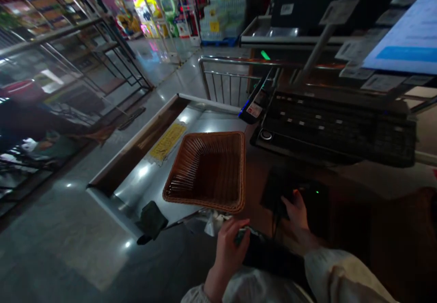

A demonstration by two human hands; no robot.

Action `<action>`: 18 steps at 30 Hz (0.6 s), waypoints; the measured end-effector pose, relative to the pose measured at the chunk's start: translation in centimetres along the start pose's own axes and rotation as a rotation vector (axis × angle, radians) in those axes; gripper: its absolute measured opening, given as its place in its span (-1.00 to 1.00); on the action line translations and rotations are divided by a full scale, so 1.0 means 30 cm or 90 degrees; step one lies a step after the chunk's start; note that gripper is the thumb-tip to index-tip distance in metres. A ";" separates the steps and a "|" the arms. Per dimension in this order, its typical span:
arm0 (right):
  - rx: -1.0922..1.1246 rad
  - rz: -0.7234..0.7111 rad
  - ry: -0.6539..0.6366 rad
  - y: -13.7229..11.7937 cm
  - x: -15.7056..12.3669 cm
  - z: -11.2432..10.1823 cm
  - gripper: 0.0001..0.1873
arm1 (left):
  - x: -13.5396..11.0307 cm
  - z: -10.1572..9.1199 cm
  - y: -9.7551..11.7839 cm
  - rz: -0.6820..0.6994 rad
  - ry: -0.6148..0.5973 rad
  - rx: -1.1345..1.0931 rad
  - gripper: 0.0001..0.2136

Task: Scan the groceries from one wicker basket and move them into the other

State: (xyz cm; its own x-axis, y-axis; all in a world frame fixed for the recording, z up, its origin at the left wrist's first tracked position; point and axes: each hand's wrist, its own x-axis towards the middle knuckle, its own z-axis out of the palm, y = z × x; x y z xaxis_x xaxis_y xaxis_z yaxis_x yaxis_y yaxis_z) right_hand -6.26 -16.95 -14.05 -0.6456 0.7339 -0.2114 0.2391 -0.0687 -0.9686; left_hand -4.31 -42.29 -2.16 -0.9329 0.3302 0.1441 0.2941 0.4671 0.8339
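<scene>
My left hand [231, 241] is at the near edge of the counter, just below a brown woven basket [243, 175]. Its fingers curl around something small and dark that I cannot make out. Crumpled white plastic [212, 223] lies beside these fingers, under the basket's near rim. My right hand [296, 209] reaches to a dark, flat device [278, 187] with a small green light. Two of its fingertips are apart, one lit orange; the others are hard to see in shadow. The basket's inside looks dark, with nothing distinct in it.
A black keyboard [337, 127] and a device with a blue-lit edge [251, 109] stand behind the basket. A yellow label [167, 143] sticks to the metal counter [143, 173]. A metal rail [225, 73] is beyond; a bright screen [406, 34] hangs at upper right.
</scene>
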 end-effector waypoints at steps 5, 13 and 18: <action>0.004 0.017 0.047 0.045 0.028 0.013 -0.31 | 0.051 0.074 -0.020 0.024 -0.081 -0.017 -0.79; 0.069 -0.078 0.233 -0.086 -0.075 -0.110 -0.38 | 0.228 0.267 0.108 0.209 -0.294 -0.067 -0.78; -0.076 -0.301 0.339 -0.234 -0.353 -0.571 -0.42 | 0.248 0.531 0.287 0.376 -0.416 -0.135 -0.76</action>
State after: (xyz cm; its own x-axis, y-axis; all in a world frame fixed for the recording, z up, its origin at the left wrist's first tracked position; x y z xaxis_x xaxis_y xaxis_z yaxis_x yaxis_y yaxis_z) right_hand 11.31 -12.67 -2.76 -0.2657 0.8988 0.3487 0.1187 0.3894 -0.9134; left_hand -5.39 -22.75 -2.39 -0.3187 0.8985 0.3018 0.5826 -0.0655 0.8101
